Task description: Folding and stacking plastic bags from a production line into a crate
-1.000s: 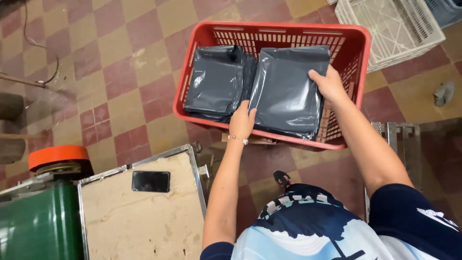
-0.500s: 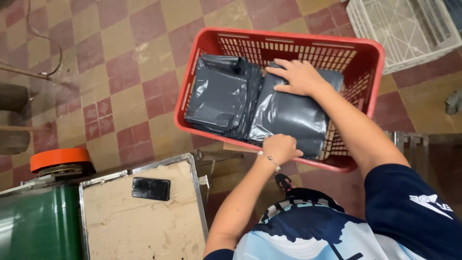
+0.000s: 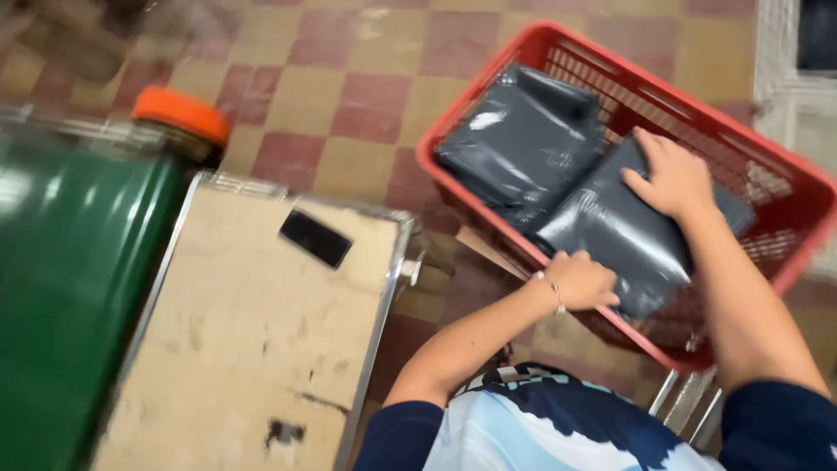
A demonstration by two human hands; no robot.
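Grey parcel [image 3: 623, 240] partly hidden under right hand [image 3: 671, 179]; edges blurred.

Two packages [image 3: 558, 174] apparently in crate [image 3: 785, 183]

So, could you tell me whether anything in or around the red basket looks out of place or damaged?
Nothing stands out. Two grey plastic parcels lie intact in the red basket; the right hand rests on the nearer parcel, and the left hand grips its edge at the rim.

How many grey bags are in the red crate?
2. One grey bag lies at the crate's far left; the other sits under both hands, right and left. More may be hidden beneath.
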